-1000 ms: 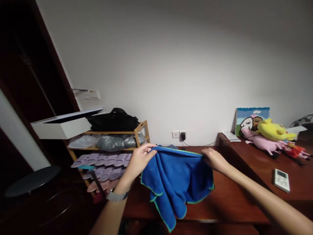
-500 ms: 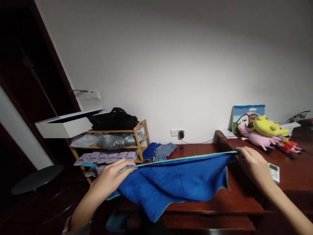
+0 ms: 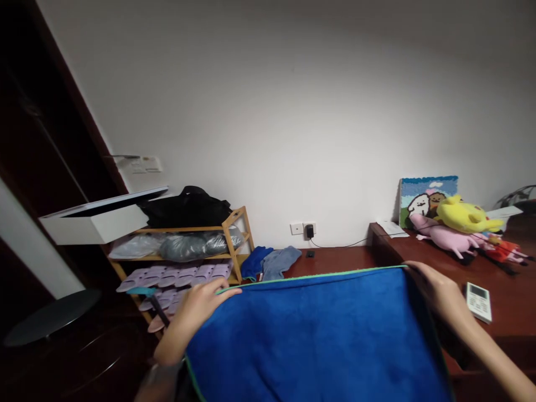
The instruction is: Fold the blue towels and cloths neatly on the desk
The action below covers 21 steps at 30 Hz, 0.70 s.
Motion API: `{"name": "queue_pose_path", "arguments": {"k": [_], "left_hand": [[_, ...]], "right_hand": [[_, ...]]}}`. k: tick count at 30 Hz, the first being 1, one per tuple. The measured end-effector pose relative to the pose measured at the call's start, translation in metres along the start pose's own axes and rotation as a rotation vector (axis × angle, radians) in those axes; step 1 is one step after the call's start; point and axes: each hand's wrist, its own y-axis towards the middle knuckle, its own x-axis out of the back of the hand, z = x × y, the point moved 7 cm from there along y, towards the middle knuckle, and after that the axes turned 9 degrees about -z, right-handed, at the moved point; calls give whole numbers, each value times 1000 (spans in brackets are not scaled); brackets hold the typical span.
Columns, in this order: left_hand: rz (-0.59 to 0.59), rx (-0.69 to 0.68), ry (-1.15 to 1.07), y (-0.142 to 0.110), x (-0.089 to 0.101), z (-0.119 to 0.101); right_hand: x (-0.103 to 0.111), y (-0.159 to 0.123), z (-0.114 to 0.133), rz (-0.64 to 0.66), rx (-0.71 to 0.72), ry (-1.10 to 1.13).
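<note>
The hands (image 3: 206,301) (image 3: 435,287) pinch the blue cloth (image 3: 318,335) near its upper corners. It looks light, soft and floppy, best gripped along the green edging.

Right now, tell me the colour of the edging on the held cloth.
The edging is green, clearest in the head view.

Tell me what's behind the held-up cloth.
Past the top edge of the held-up cloth, a blue cloth, a grey cloth and part of the table show. Whatever sits lower is covered.
</note>
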Motion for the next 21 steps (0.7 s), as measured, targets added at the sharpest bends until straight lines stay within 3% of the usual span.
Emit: {"name": "queue_pose_path", "arguments": {"k": [4, 6, 9, 12, 14, 16, 21], "left_hand": [[-53, -131, 25, 41, -84, -27], [-58, -136, 20, 41, -133, -48], [-44, -144, 24, 3, -202, -74], [44, -135, 37, -57, -265, -69], [121, -87, 70, -89, -297, -46], [182, -29, 107, -106, -318, -17], [267, 88, 166, -99, -330, 34]], "right_hand": [[-95, 15, -25, 264, -158, -142], [-139, 9, -27, 311, -219, -249], [-200, -36, -21, 338, -269, -372], [-259, -116, -12, 541, -272, -309], [-280, -162, -14, 634, -290, -308], [-287, -187, -21, 657, -291, -331], [-290, -184, -40, 702, -271, -359]]}}
